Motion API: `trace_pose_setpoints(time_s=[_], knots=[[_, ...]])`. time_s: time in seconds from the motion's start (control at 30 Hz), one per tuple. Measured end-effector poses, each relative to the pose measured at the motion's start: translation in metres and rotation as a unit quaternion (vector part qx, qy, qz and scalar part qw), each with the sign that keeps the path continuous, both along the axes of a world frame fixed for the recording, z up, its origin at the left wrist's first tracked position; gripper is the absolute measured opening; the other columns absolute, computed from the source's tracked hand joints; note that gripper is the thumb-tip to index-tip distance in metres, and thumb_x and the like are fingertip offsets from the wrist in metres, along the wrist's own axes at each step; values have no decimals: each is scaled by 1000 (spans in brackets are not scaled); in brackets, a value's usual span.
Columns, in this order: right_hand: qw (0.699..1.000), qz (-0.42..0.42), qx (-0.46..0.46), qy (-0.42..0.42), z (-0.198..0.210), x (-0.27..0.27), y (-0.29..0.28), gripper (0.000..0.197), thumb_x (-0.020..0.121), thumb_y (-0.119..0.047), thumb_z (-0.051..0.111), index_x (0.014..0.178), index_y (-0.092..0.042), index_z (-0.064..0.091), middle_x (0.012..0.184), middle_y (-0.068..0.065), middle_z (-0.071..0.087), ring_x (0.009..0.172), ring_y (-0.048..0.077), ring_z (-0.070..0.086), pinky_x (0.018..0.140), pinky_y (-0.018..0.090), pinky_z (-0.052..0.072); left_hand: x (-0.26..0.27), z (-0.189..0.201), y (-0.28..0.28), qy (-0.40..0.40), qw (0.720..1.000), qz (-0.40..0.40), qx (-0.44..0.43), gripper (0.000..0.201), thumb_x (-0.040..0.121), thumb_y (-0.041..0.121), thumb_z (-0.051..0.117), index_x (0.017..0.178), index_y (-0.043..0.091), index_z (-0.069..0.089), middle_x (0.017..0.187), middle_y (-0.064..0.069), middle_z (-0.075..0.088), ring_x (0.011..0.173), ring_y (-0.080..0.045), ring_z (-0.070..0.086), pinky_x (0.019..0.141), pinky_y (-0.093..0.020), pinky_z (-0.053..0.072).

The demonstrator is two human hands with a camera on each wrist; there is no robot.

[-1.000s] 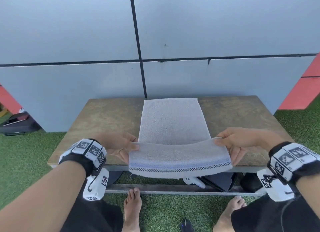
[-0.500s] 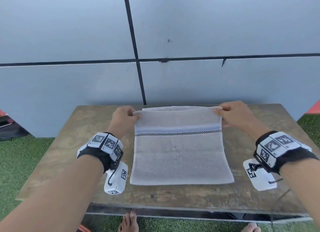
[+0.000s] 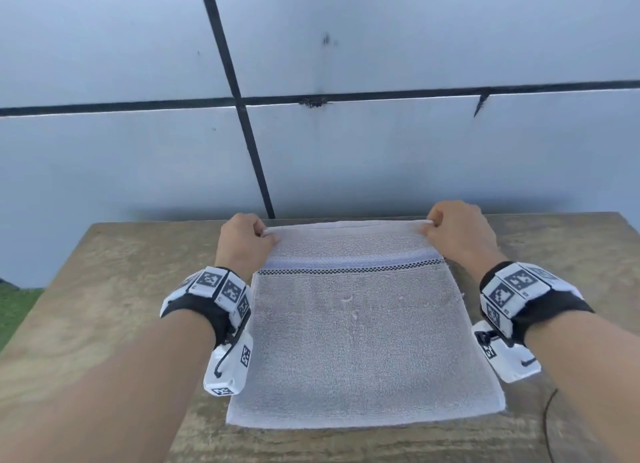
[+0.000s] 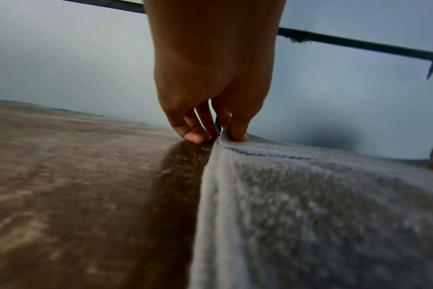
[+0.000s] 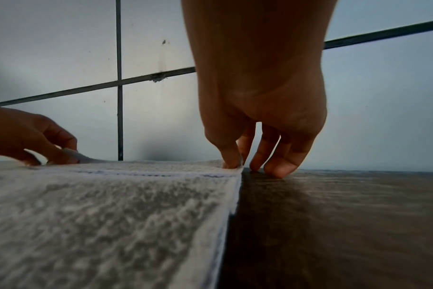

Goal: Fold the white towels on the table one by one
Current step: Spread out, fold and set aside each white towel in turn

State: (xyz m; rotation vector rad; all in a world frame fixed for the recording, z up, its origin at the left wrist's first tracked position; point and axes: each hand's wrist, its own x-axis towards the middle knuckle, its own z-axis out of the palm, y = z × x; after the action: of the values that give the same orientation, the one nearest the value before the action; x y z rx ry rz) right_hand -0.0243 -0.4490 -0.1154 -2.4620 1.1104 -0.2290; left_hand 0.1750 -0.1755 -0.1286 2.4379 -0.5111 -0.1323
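A white towel [image 3: 360, 338] with a blue band and a checkered stripe lies folded in half on the wooden table [image 3: 104, 289], its hemmed end at the far edge. My left hand [image 3: 244, 243] pinches the far left corner of the top layer; thumb and fingers close on that corner in the left wrist view, where the hand [image 4: 210, 109] is low over the towel [image 4: 309, 215]. My right hand [image 3: 457, 234] pinches the far right corner, also seen in the right wrist view with the hand [image 5: 257, 133] at the towel [image 5: 111, 215] edge and its outer fingers touching the table.
A grey panelled wall [image 3: 346, 133] with dark seams rises just behind the table's far edge. Bare wood lies left and right of the towel. Green turf [image 3: 14, 310] shows at the left, beyond the table. No other towel is in view.
Both hands carried the near end of the towel up and over to the far end, folding it in half. They now hold the corners down at the far edge, slightly farther than half a second ago.
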Motion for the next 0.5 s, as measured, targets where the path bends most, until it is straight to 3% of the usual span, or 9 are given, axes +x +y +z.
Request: trace_pose_setpoints(time_s=[0.1, 0.17, 0.23, 0.33, 0.43, 0.5], knots=[[1000, 27, -16, 1, -4, 2, -2, 13, 88, -24, 67, 100, -26, 72, 101, -1, 67, 105, 27, 61, 86, 38, 51, 2, -5, -1, -45, 998, -30, 13, 21, 83, 21, 75, 75, 8, 61, 84, -5, 59, 79, -25, 56, 68, -29, 37], [999, 46, -20, 12, -3, 2, -3, 6, 90, -23, 67, 88, -25, 72, 92, -2, 64, 97, 25, 61, 79, 35, 49, 0, -2, -3, -54, 997, -55, 18, 19, 85, 16, 72, 77, 6, 59, 84, -3, 54, 79, -24, 53, 68, -30, 36], [997, 65, -22, 22, -2, 2, -3, 15, 91, -23, 68, 76, -22, 67, 85, -3, 63, 92, 25, 62, 77, 35, 50, -3, 2, -4, -52, 995, -77, 31, 18, 87, 14, 70, 80, 3, 58, 77, -3, 53, 74, -24, 50, 63, -31, 35], [996, 82, 3, 25, 1, -5, 3, 12, 91, -18, 61, 79, -18, 59, 78, -3, 60, 84, 25, 61, 71, 34, 48, -14, 7, -1, -30, 994, -93, 44, 18, 88, 13, 65, 79, 2, 55, 70, -3, 55, 66, -20, 47, 56, -30, 38], [993, 100, 29, -52, 7, -25, 17, 8, 89, -12, 57, 85, -17, 52, 73, 4, 61, 67, 21, 55, 65, 36, 46, -30, 8, 12, 11, 996, -80, 49, 20, 86, 10, 63, 72, 10, 48, 71, -3, 55, 61, -18, 45, 50, -26, 36], [984, 120, 49, -125, 15, -43, 32, 15, 88, -10, 63, 83, -19, 52, 69, 5, 62, 58, 14, 49, 60, 30, 44, -43, 9, 22, 48, 995, -58, 61, 20, 85, 11, 59, 72, 12, 44, 73, -6, 55, 62, -21, 46, 51, -27, 38]])
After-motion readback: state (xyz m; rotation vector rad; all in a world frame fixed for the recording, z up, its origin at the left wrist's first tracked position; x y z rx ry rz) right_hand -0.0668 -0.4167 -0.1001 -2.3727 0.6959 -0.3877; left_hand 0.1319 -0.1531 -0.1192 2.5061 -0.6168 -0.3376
